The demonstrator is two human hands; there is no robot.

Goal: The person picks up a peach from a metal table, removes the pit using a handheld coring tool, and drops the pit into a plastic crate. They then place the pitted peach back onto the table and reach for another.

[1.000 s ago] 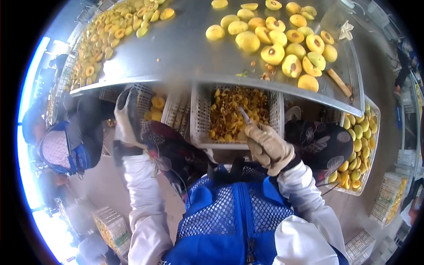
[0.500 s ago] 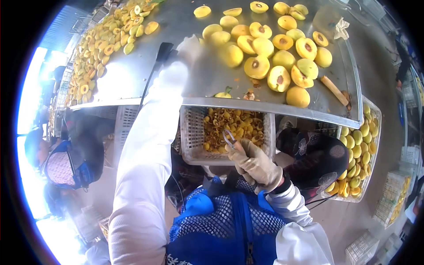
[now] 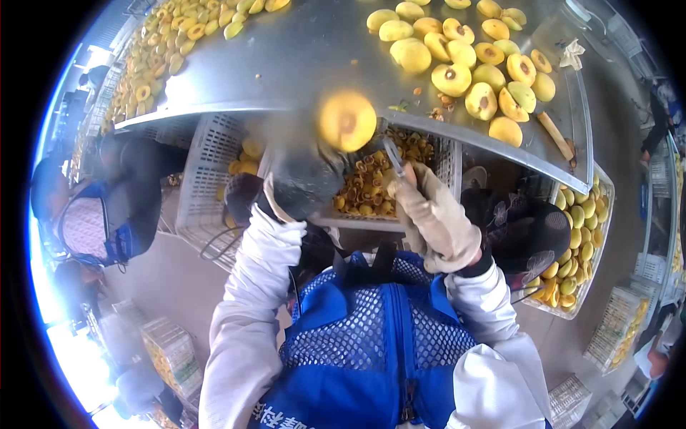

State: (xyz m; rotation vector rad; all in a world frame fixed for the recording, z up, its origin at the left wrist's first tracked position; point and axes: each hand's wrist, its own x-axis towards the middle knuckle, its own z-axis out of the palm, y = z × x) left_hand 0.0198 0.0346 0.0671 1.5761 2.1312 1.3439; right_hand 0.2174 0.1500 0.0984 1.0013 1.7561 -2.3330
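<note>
A halved yellow peach [image 3: 348, 121], its cut face and brown centre turned up, is held in my left hand [image 3: 309, 175], which wears a dark glove and is blurred. It is just in front of the table edge. In a beige glove, my right hand [image 3: 439, 218] is closed around a narrow metal pitting tool [image 3: 392, 156] with a looped end, pointing up toward the peach but apart from it. Beneath both hands stands a white crate [image 3: 449, 161] holding brown-yellow pit scraps [image 3: 368, 187].
On the metal table [image 3: 286, 71] lie loose peach halves [image 3: 480, 101] at right and a large peach pile [image 3: 153, 57] at left. A wooden stick [image 3: 556, 136] lies near the right edge. Beside my right knee is a crate of peaches [image 3: 575, 243]. Another person [image 3: 132, 193] sits at left.
My left hand has come back from over the table to the front edge and now holds a peach half. My right hand, still gripping the tool, has risen slightly. The view has shifted.
</note>
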